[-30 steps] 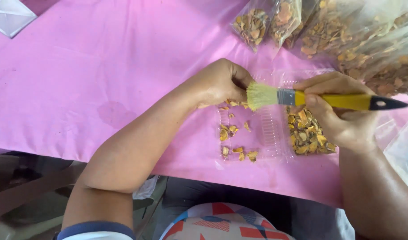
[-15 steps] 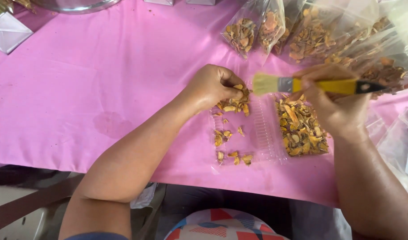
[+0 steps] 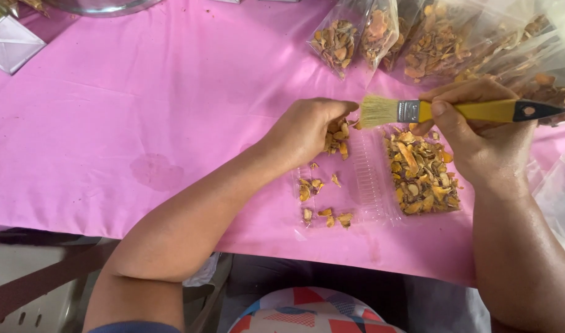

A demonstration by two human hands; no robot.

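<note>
My left hand (image 3: pixel 307 129) is closed around a small bunch of dried orange-yellow chips (image 3: pixel 338 135) over the left half of an open clear plastic clamshell box (image 3: pixel 369 179). My right hand (image 3: pixel 479 139) grips a paintbrush (image 3: pixel 461 111) with a yellow handle, a black tip and pale bristles that point left and touch the chips in my left hand. The right half of the box holds a heap of dried chips (image 3: pixel 421 172). A few loose chips (image 3: pixel 322 200) lie in the left half.
A pink cloth (image 3: pixel 141 111) covers the table, with a faint stain. Several clear bags of dried chips (image 3: pixel 418 43) lie at the back right. A folded silvery packet (image 3: pixel 8 43) and a metal bowl's rim (image 3: pixel 97 6) are at the back left. The table's front edge is near me.
The view shifted so that the hands and the box sit lower and further right in the picture. The brush stays at the chips in my left hand; the grips are unchanged.
</note>
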